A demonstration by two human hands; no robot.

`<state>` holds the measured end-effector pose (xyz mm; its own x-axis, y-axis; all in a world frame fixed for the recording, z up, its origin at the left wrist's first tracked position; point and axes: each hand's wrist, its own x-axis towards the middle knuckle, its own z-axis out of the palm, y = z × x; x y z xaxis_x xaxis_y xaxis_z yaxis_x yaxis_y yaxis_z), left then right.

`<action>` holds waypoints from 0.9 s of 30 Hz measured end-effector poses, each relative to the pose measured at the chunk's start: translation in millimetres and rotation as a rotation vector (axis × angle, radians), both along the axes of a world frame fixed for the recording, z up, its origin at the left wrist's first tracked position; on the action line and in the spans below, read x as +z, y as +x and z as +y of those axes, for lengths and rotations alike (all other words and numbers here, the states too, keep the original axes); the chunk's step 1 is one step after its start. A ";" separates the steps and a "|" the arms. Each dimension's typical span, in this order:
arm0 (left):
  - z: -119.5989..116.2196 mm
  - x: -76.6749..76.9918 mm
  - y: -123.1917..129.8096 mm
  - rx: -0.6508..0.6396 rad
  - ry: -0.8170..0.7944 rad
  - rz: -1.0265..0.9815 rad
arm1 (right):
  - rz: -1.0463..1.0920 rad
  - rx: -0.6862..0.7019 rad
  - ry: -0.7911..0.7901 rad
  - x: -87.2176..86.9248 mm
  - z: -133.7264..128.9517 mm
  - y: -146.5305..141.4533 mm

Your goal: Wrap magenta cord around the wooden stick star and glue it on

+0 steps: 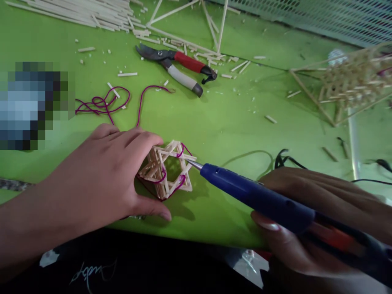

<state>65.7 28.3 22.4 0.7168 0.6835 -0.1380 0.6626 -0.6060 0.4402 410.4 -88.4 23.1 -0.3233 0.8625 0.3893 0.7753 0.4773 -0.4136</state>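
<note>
A small star-shaped lattice of thin wooden sticks (186, 185), wound with magenta thread, stands on the green table near its front edge. My left hand (113, 167) is curled around its left side, index finger at the top and thumb below; some fingertips are hidden. My right hand (294, 220) grips a blue glue pen (245, 188), a thick pen-shaped tool with a metal nozzle. That nozzle points at the star's right corner, touching or very close to it. Magenta thread (104, 102) lies in loops beyond my left hand.
Pruning shears (183, 67) lie beyond the star among cut stick pieces. Long sticks (88, 12) are bunched at the back left. A larger stick structure (346, 81) and a clear rod (353, 143) are at right. Black cable (284, 157) lies near my right hand.
</note>
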 end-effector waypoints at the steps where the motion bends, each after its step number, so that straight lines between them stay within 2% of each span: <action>1: -0.4 -0.4 -0.2 -0.002 0.003 -0.003 | -0.001 0.037 0.007 0.4 2.9 -2.0; 3: -1.5 -0.8 -0.3 -0.008 0.012 -0.018 | -0.020 0.107 0.013 1.4 7.9 -6.3; 11: -6.9 2.0 -0.3 -0.028 0.058 -0.050 | -0.032 0.219 0.002 0.4 14.5 -5.3; 18: -8.2 -0.9 -1.6 -0.013 0.058 -0.073 | -0.046 0.198 0.041 -3.4 16.3 -5.4; 22: -9.4 0.9 -0.4 -0.018 0.076 -0.059 | -0.078 0.240 0.012 -2.2 18.8 -4.7; 27: -10.3 1.7 1.5 -0.037 0.103 -0.059 | -0.055 0.256 0.056 -1.7 21.4 -6.5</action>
<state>67.2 17.9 24.2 0.7468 0.6646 -0.0250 0.6135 -0.6738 0.4118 403.9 -67.0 21.4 -0.5505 0.7272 0.4101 0.6469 0.6821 -0.3410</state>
